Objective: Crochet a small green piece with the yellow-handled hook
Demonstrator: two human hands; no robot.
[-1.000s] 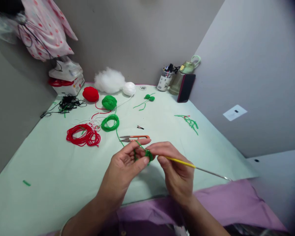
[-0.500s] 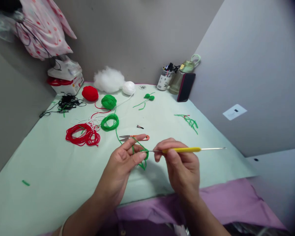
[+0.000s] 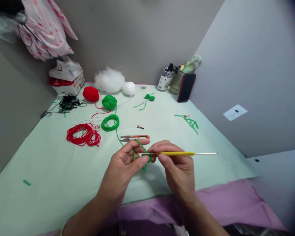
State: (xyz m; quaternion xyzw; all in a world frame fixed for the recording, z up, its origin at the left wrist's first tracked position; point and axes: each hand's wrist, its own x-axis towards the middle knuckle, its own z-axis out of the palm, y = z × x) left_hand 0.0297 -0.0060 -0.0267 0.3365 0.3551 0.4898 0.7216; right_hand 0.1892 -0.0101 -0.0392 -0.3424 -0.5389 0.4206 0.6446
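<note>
My left hand (image 3: 124, 167) pinches a small loop of green yarn (image 3: 144, 156) between thumb and fingers, just above the near part of the pale green table cover (image 3: 51, 173). My right hand (image 3: 178, 167) grips a crochet hook with a yellow handle (image 3: 179, 153), held level, its metal tip poking into the green loop. The strand runs back from the loop to a green yarn coil (image 3: 110, 122). Orange-handled thread snips (image 3: 135, 138) lie just beyond my fingers.
Farther back lie a red yarn coil (image 3: 83, 135), a red ball (image 3: 90, 94), a green ball (image 3: 109, 102), a white ball (image 3: 129, 88), white stuffing (image 3: 109, 80) and tangled black thread (image 3: 67, 104). A pen jar (image 3: 165, 81), bottle (image 3: 182, 77) and phone (image 3: 186, 87) stand at the back right. Green scraps (image 3: 190, 122) lie to the right.
The hook swung from pointing down-right to level, and its tip has gone back into the green loop. My hands drew slightly apart, then closer again.
</note>
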